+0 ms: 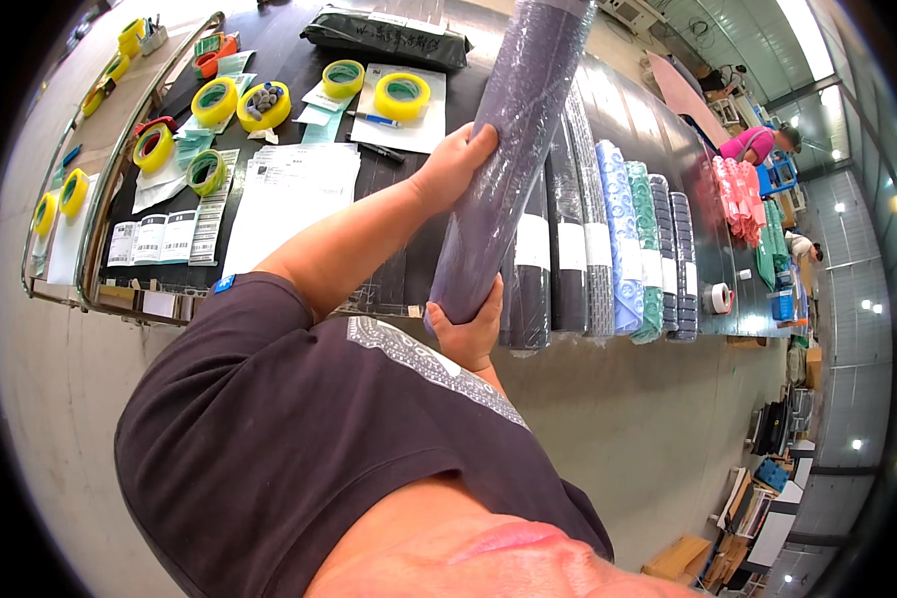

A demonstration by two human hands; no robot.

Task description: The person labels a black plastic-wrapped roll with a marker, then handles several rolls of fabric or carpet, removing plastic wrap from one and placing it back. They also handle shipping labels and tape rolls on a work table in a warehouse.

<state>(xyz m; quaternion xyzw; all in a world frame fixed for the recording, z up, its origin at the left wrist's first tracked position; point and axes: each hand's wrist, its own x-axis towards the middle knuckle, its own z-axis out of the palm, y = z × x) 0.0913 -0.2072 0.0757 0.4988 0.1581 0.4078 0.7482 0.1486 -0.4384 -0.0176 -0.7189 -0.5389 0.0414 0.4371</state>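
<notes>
A long grey-purple roll (508, 149) wrapped in clear film slants across the middle, its near end close to my chest and its far end past the upper edge. My left hand (455, 167) is closed around its left side, about halfway up. Near the lower end my right hand (471, 329) grips the roll from below, thumb on one side and fingers on the other. Just right of it, a row of film-wrapped rolls lies on the black table (389, 264): black rolls (568, 269), a blue roll (621, 249) and a green roll (648, 249) among them.
Several yellow tape rolls (402, 97), a stack of white sheets (294, 199), labels (149, 239) and a marker (377, 151) lie at left. A black plastic package (384, 38) sits at the back. Pink rolls (738, 199) and a person in pink (752, 145) are farther right.
</notes>
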